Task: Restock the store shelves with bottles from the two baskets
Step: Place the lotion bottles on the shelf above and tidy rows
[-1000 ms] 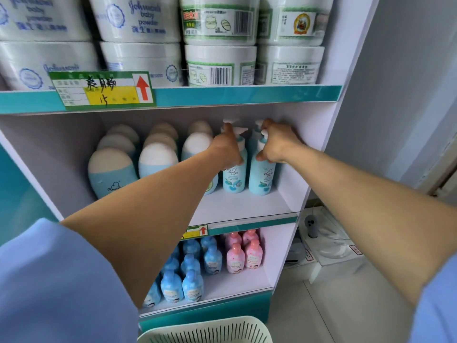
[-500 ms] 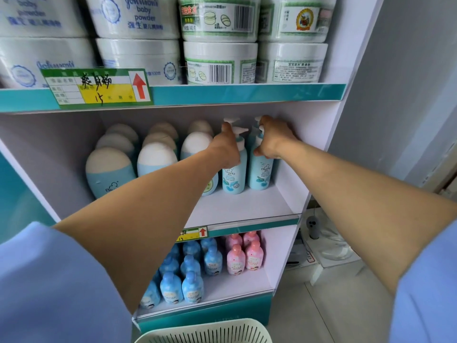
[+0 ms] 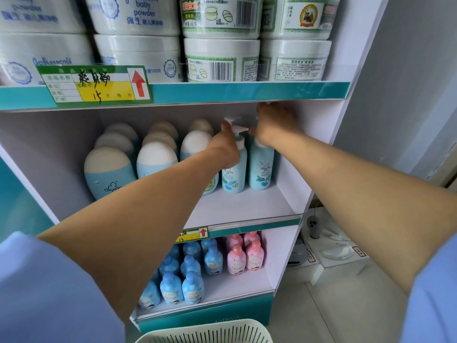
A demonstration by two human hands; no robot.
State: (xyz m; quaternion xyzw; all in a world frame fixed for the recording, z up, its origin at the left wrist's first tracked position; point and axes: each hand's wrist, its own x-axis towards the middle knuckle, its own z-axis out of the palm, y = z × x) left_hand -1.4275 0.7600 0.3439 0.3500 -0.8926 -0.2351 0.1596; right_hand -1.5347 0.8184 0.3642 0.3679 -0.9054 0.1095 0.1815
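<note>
head: l hand (image 3: pixel 227 150), r hand (image 3: pixel 275 125) on pump bottles (image 3: pixel 261 169), mid shelf (image 3: pixel 243 206)

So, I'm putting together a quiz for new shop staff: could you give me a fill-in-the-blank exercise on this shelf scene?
1. The left hand grips a pump bottle on the ____ shelf.
2. The right hand holds the top of the other pump bottle, which stands to the first one's ____.
3. On the bottom shelf, the pink bottles stand to the ____ of the blue bottles.
4. The price tag under the tubs bears a red ____ pointing up.

Missing words: middle; right; right; arrow.
</note>
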